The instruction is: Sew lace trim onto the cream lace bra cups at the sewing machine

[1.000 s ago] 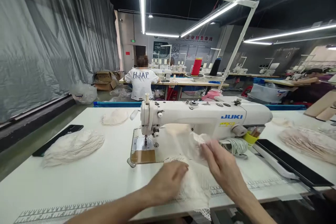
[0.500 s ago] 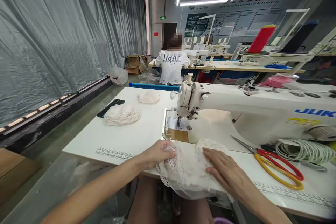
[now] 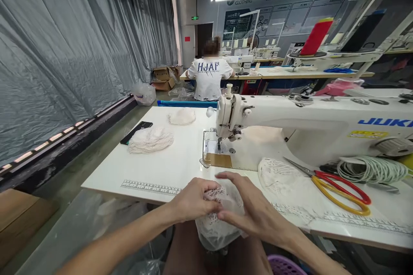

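My left hand (image 3: 197, 201) is closed on a sheer white lace piece (image 3: 214, 234), with its thumb and fingers pinching the lace edge. The piece hangs over the table's front edge above my lap. My right hand (image 3: 256, 208) has its fingers and thumb spread apart at the right side of the same piece, the thumb tip against the lace. A second lace piece (image 3: 282, 182) lies flat on the table beyond my right hand. Scissors (image 3: 338, 193) with one red and one yellow handle rest beside it. Above both hands is the needle area of a white sewing machine (image 3: 290, 118).
Left of the machine sit a stack of lace pieces (image 3: 151, 141), a dark phone (image 3: 137, 132) and another pale piece (image 3: 182, 117). A coil of pale cord (image 3: 371, 169) lies under the machine's right part. A purple basket (image 3: 285, 264) stands below. A person (image 3: 209, 77) sits ahead.
First the view swung left. Since half a second ago, the left-hand lace piece has parted from the other, which now lies by the scissors. My right hand has moved left to the held piece.
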Demonstrator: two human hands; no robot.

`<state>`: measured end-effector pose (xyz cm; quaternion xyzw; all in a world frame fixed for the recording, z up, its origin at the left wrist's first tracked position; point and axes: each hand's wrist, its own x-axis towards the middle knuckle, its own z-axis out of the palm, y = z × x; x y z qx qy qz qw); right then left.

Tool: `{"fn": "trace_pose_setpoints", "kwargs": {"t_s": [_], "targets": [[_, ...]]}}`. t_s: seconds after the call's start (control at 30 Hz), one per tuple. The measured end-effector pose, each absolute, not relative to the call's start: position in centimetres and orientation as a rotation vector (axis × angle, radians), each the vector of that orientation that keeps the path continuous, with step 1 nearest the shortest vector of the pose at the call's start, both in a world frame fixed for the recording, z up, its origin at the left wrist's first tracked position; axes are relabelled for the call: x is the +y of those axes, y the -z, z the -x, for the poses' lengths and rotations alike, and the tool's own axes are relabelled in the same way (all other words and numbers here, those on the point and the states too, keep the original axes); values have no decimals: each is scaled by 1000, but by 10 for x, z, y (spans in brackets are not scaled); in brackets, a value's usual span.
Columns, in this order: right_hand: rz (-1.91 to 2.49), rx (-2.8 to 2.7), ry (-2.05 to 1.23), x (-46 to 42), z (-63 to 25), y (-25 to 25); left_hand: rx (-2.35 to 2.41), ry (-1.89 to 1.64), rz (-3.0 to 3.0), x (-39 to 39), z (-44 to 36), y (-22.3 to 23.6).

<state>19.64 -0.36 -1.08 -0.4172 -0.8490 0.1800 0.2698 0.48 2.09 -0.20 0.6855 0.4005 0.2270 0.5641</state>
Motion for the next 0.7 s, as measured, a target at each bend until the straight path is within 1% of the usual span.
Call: {"fn": "trace_pose_setpoints", "kwargs": {"t_s": [0.1,0.27,0.43,0.57,0.7], "targets": [[1114,-2248,-686,0,-195,15,995,-529,-1661,13,3,0],[1114,-2177,-939,3,-199,13,978,-540,-1492,11,1,5],[1113,-2090,-1020,8,-203,10,1034,-619,-1413,15,-7,11],[1165,-2059,-1069,11,-205,13,984,-634,-1341,15,-6,12],[1165,-2019,-1064,12,-201,13,962,-643,-1322,13,-3,11]]}}
